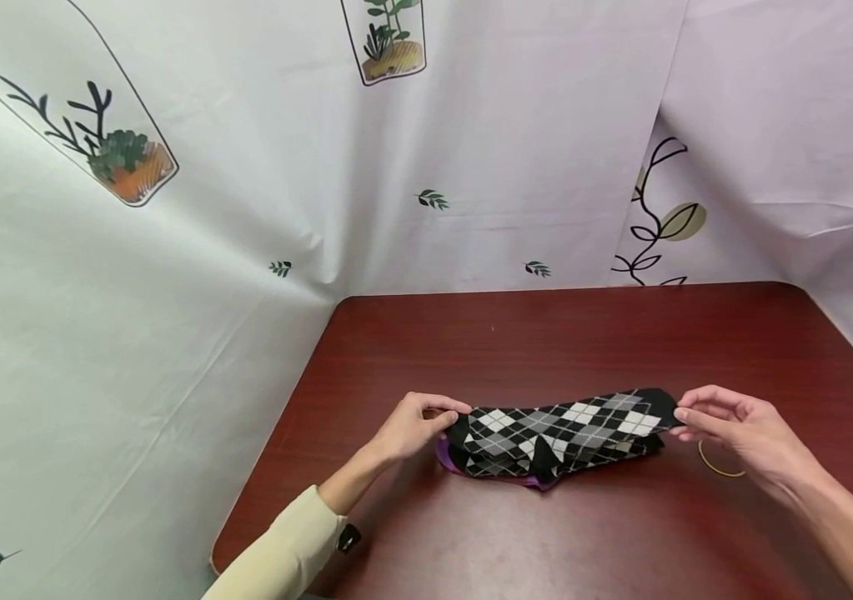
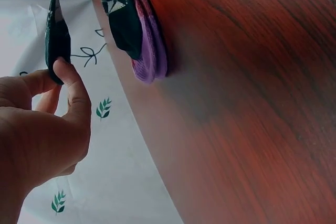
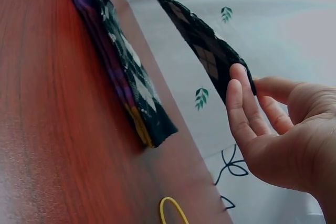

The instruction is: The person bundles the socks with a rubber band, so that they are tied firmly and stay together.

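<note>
A black, white and grey argyle sock [image 1: 561, 421] is stretched just above the dark red table [image 1: 584, 333], over a second argyle sock and a purple sock [image 1: 464, 462] lying beneath it. My left hand [image 1: 418, 425] pinches the sock's left end between thumb and fingers [image 2: 68, 77]. My right hand [image 1: 734, 425] pinches its right end [image 3: 233, 77]. In the right wrist view the lifted sock [image 3: 199, 40] hangs clear of the folded socks [image 3: 121, 72] on the table.
A yellow rubber band [image 1: 719, 462] lies on the table under my right hand, also the rubber band [image 3: 173, 211] near the table edge. White plant-printed sheets [image 1: 171, 250] wall in the table at the back and left.
</note>
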The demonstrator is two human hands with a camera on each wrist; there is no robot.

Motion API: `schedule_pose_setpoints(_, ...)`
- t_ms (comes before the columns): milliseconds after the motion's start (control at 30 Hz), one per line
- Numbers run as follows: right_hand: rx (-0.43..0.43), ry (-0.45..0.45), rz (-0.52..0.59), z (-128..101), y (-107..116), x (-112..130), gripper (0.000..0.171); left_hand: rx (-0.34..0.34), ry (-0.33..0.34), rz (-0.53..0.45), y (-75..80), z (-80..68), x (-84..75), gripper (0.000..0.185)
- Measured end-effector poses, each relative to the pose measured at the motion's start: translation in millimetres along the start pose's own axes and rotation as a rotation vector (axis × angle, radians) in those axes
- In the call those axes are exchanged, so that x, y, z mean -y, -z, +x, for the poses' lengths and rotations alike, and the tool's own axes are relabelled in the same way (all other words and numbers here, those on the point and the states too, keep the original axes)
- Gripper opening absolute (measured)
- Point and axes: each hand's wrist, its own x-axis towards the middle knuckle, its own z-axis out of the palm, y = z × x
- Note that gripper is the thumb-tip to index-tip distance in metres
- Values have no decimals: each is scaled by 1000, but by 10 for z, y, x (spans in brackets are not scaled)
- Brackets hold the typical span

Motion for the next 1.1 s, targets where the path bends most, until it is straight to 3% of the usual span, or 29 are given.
schedule_pose_setpoints(233,13,-83,48,16,1,-109,15,17,32,51,-41,18,55,17)
schedule_pose_setpoints(333,-4,-104,15,32,-8,-160,13,7,32,87,-60,37,88,17)
schedule_pose_setpoints(633,-6,-15,-128,90,-42,-320,15,-8,21,156,-116,87,185,13)
schedule_pose_setpoints(800,-46,16,-280,123,-56,-387,20,4,27,180,-137,90,221,13)
schedule_pose_setpoints(1100,-110,1,-427,147,-68,-437,21,82,16,197,-119,58,223,23)
